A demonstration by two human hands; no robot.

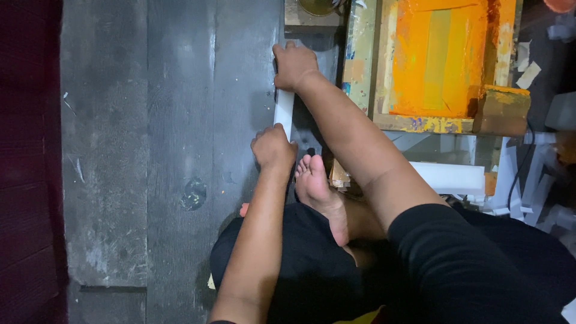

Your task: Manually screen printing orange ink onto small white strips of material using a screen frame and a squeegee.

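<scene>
A narrow white strip (pixel 283 111), like a stack of paper seen edge-on, stands on the dark grey floor. My right hand (pixel 293 65) grips its far end, knuckles up. My left hand (pixel 273 147) clutches its near end, just ahead of my bare foot (pixel 318 189). Both hands are closed around the strip. I sit cross-legged in black clothing, with both forearms reaching forward over my knees.
A wooden screen-printing frame (pixel 363 54) smeared with orange ink lies to the right, with an ink-stained wooden block (pixel 501 111) at its corner. White strips and scraps (pixel 450 177) lie below it. A dark red wall (pixel 30 162) runs along the left. Worn grey floor (pixel 150 150) spreads between.
</scene>
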